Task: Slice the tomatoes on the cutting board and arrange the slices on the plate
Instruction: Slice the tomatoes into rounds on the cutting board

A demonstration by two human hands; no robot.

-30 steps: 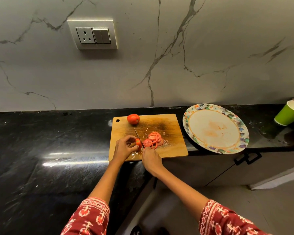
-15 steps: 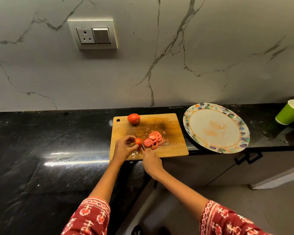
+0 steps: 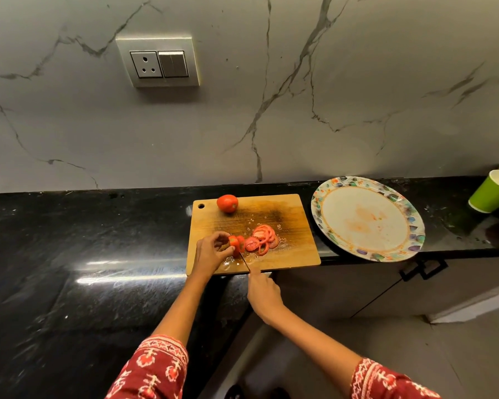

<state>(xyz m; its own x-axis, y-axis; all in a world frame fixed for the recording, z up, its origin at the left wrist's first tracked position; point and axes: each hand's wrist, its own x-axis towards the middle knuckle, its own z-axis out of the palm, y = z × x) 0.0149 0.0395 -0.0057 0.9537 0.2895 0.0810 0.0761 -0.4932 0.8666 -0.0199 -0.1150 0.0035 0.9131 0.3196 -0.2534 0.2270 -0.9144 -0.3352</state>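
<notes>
The fingers (image 3: pixel 224 240) of the left hand (image 3: pixel 211 253) curl round the tomato stub (image 3: pixel 234 243), pinching it down on the wooden cutting board (image 3: pixel 288 214), while the right hand (image 3: pixel 264 293) grips the handle of a knife (image 3: pixel 245 262) with its fingers wrapped round it, the thin blade running up to the cut face of the stub. Just right of the blade lies a fan of slices (image 3: pixel 262 239), overlapping and wet; a whole tomato (image 3: pixel 227 203) sits at the far left of the board. The patterned plate (image 3: pixel 409 223) stands right of the board on the black surface (image 3: pixel 69 240), holding no slices, only a faint reddish smear, and its near rim overhangs the surface edge. The stub is short, so the holding fingertips lie very near the blade, and a slip on the juice could likely nick them; the plate might tip if pressed on its near rim. No brand, label or writing can be read anywhere.
</notes>
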